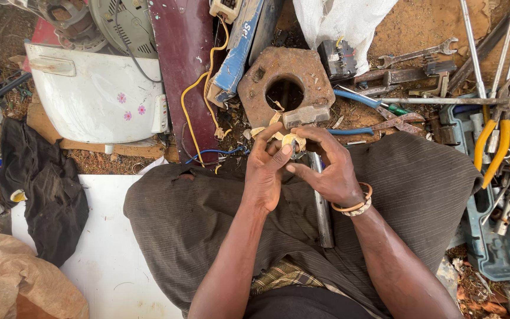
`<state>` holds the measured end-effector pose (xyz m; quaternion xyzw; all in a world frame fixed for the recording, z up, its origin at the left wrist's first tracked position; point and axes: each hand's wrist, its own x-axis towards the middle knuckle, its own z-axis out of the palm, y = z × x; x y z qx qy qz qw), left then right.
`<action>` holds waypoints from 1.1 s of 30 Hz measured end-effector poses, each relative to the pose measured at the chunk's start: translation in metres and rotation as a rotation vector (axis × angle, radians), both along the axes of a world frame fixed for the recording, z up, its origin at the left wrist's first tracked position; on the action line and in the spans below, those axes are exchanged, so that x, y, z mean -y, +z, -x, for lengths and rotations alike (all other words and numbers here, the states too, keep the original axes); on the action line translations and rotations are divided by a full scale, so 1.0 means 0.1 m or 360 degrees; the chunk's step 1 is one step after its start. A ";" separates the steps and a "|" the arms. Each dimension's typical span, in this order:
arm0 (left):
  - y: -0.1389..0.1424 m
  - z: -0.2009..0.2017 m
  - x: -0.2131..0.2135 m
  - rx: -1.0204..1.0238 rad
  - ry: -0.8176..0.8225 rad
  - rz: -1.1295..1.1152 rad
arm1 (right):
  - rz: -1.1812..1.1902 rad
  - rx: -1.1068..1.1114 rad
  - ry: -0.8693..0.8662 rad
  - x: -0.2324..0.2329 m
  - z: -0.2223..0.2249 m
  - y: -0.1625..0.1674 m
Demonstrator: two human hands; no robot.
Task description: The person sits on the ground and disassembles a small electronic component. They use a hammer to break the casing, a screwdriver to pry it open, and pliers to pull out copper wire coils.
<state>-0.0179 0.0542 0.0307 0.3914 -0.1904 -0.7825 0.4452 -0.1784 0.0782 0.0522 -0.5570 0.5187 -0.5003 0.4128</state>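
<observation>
Two bare hands meet over a seated person's lap, both pinched on a small yellowish coil part wrapped in pale tape. The left hand grips it from below with curled fingers; the right hand, banded at the wrist with beaded bracelets, closes on it from the side. A dull steel rod lies along the brown striped cloth covering the knees.

Just beyond the fingers sits a rusty hexagonal iron block with a round hole through its middle. Left of it, a long blue carton with white lettering leans against a maroon panel, a yellow wire looping across. A white plastic appliance cover printed with small pink flowers lies farther left, beside crumpled black cloth. Right of the block, blue-handled pliers and a worn open-end spanner rest on red earth, near yellow-handled pliers above a grey-blue plastic tool tray.
</observation>
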 end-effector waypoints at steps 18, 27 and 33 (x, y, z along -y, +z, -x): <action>0.35 0.02 -0.02 0.1969 -0.0109 0.1532 | -0.0092 0.0130 -0.0449 -0.07 -0.02 -0.35; 0.29 -0.01 -0.04 0.2134 -0.0243 0.1486 | -0.0798 0.1374 0.0055 0.04 0.13 -0.35; 0.30 -0.03 0.01 0.1981 0.0087 0.1310 | -0.0476 0.0256 0.0283 -0.02 0.07 -0.32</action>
